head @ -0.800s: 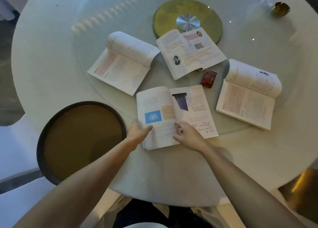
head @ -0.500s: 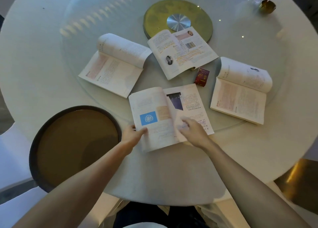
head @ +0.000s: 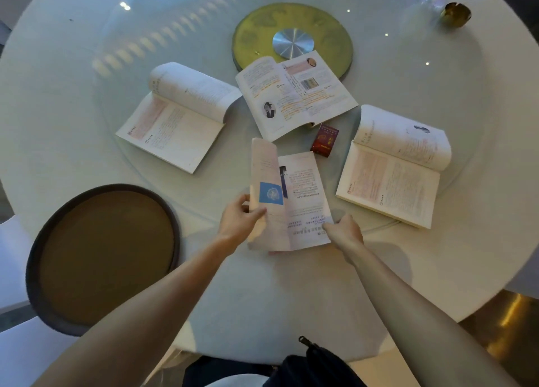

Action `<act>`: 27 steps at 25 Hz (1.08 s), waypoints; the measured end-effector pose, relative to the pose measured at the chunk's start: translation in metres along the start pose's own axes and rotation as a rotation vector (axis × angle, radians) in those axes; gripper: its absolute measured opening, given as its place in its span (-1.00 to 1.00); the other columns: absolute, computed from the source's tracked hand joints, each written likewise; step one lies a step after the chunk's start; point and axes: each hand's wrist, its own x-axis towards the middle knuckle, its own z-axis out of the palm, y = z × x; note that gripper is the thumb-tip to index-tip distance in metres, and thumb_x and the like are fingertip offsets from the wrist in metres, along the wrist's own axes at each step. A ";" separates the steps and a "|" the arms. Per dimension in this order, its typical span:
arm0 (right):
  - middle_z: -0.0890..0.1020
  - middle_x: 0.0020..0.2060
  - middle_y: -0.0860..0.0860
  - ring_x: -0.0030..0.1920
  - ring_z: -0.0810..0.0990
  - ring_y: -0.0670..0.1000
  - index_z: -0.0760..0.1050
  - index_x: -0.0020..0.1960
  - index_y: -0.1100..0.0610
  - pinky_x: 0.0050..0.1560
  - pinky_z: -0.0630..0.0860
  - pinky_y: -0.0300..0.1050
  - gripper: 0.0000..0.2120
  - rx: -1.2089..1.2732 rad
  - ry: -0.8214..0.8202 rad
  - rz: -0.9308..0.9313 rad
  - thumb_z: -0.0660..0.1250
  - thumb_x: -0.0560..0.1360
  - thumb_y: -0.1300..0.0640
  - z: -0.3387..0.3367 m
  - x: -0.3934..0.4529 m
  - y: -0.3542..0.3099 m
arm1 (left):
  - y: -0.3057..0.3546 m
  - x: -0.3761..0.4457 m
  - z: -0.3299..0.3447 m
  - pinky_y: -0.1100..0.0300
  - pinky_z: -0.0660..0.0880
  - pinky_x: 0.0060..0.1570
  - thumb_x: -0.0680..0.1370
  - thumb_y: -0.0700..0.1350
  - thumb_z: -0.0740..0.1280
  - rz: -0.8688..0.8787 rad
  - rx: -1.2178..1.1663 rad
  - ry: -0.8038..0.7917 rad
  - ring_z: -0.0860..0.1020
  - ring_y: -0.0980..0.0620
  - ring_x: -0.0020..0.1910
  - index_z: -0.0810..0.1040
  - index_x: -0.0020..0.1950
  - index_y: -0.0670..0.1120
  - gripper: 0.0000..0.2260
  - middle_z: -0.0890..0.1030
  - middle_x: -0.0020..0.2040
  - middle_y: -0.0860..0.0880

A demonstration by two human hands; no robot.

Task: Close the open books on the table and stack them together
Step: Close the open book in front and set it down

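1. Since the earlier frames, the left half of the near book (head: 291,200) has swung up off the table (head: 291,293) and now stands partly folded toward the right half; the right hand (head: 344,232) has slid from the middle of the page to the book's lower right corner.
2. The left hand (head: 240,219) pinches the raised left half, thumb on the page below the blue emblem, fingers behind.
3. The right hand rests on the flat right page at its corner; whether it grips the edge I cannot tell.
4. Three other books lie open on the glass turntable: left book (head: 175,121), middle book (head: 294,94), right book (head: 393,167).
5. A red box (head: 324,143) sits between the near, middle and right books.
6. A brown stool (head: 102,258) stands left of the arms.
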 end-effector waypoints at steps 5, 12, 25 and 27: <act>0.58 -0.26 0.03 -0.28 0.52 0.05 0.44 -0.22 0.12 -0.18 0.45 0.03 -0.82 0.032 -0.111 -0.007 0.38 0.51 0.15 -0.017 0.016 -0.001 | 0.012 -0.005 0.050 0.17 0.65 -0.07 0.63 0.06 0.32 0.028 0.055 -0.189 0.68 0.07 0.00 0.63 0.25 -0.06 -0.71 0.70 0.14 -0.03; 0.56 -0.38 0.14 -0.32 0.54 0.17 0.44 -0.34 0.22 -0.23 0.62 0.10 -0.71 0.207 -0.226 -0.010 0.23 0.40 0.01 -0.023 0.037 0.006 | -0.008 -0.008 0.057 0.07 0.51 0.13 0.66 0.11 0.22 0.167 0.346 -0.251 0.57 0.04 0.02 0.66 0.13 -0.16 -0.62 0.65 0.02 0.00; 0.75 0.11 0.23 -0.07 0.69 0.20 0.55 0.38 -0.16 -0.08 0.65 0.07 -0.38 0.511 -0.504 -0.174 0.33 0.46 0.39 -0.060 0.003 -0.045 | -0.058 0.002 -0.001 -0.07 0.30 0.47 0.52 -0.07 0.47 0.692 0.937 -0.224 0.22 -0.03 0.59 0.23 0.61 -0.03 -0.28 0.24 0.61 0.00; 0.76 0.10 0.18 -0.10 0.68 0.18 0.58 0.38 -0.05 -0.23 0.63 -0.02 -0.45 0.560 -0.584 -0.187 0.32 0.48 0.37 -0.073 -0.003 -0.052 | -0.048 0.001 -0.013 -0.10 0.32 0.45 0.51 -0.12 0.48 0.772 0.844 -0.141 0.29 -0.07 0.55 0.38 0.54 0.00 -0.38 0.33 0.57 -0.03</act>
